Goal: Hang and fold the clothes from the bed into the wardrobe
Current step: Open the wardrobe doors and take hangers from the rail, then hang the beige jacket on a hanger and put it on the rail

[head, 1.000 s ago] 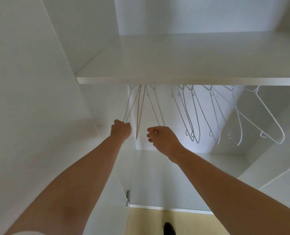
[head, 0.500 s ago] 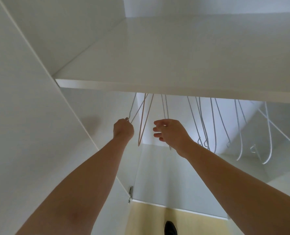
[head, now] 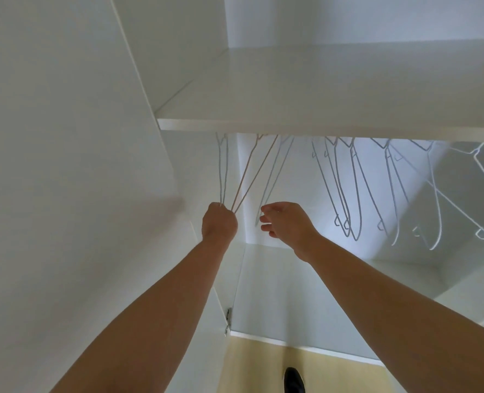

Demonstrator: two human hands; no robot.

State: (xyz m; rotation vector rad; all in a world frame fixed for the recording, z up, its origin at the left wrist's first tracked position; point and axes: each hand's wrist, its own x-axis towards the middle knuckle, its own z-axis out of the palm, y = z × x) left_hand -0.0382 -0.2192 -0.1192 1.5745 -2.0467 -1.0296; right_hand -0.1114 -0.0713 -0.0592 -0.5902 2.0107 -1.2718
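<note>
I look into a white wardrobe, under its shelf. Several thin wire hangers hang from a rail hidden behind the shelf edge. My left hand grips the lower ends of a white hanger and a pinkish hanger at the far left. My right hand is just right of it, fingers loosely spread beside the tip of another white hanger; whether it touches the wire I cannot tell. No clothes are in view.
More white hangers hang to the right, some tilted. The open wardrobe door fills the left side, with a hinge low down. The wardrobe floor edge, yellowish flooring and a dark shoe lie below.
My left hand has gathered the pinkish hanger together with the white one it held. My right hand has opened and let go of its hanger. The view has tilted.
</note>
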